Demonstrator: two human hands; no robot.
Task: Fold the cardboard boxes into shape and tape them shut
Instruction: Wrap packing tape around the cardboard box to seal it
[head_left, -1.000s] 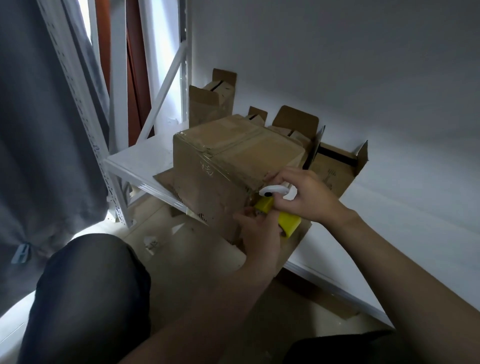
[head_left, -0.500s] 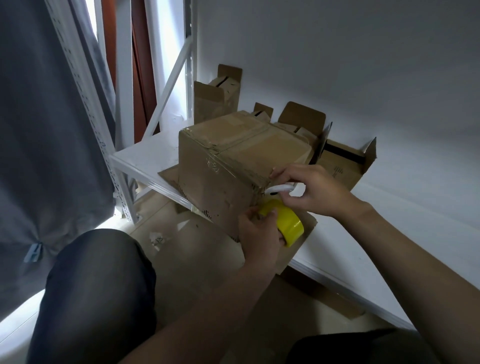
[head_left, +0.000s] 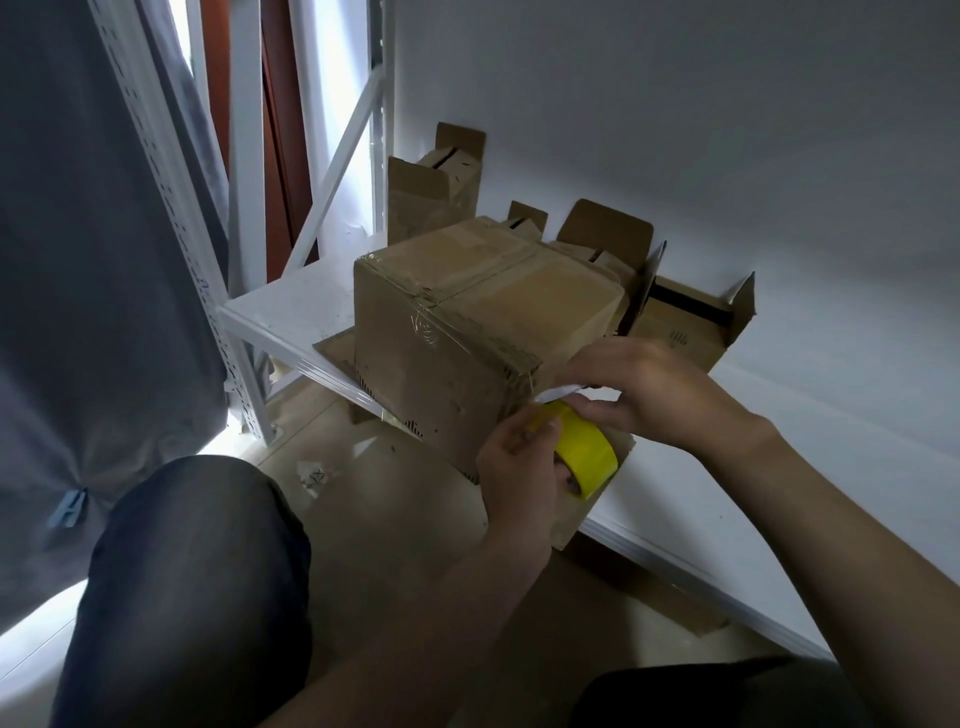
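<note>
The step in hand looks like taping: the closed cardboard box (head_left: 467, 322) stands on the white shelf (head_left: 291, 312), on a flat sheet of cardboard (head_left: 332, 347), and clear tape already glints along its top seam and down its near face. The work is now at the box's near right corner.

The left hand (head_left: 519, 467) comes up from below, its fingers (head_left: 543, 432) curled round the yellow tape roll (head_left: 584, 452), which it holds just beside that corner. The right hand (head_left: 644, 389) reaches in from the right, knuckles up, with its fingertips clamped on a small white piece (head_left: 558, 392) at the corner, just above the roll. Whether that is a cutter or the tape's end is too small to tell.

The next move probably calls for a clean break or a firm press of the strip onto the cardboard, with the roll kept taut so that the tape does not wrinkle.

Farther back against the wall stand open boxes (head_left: 685, 322) with their flaps still up, so more folding and taping seems left to do.
</note>
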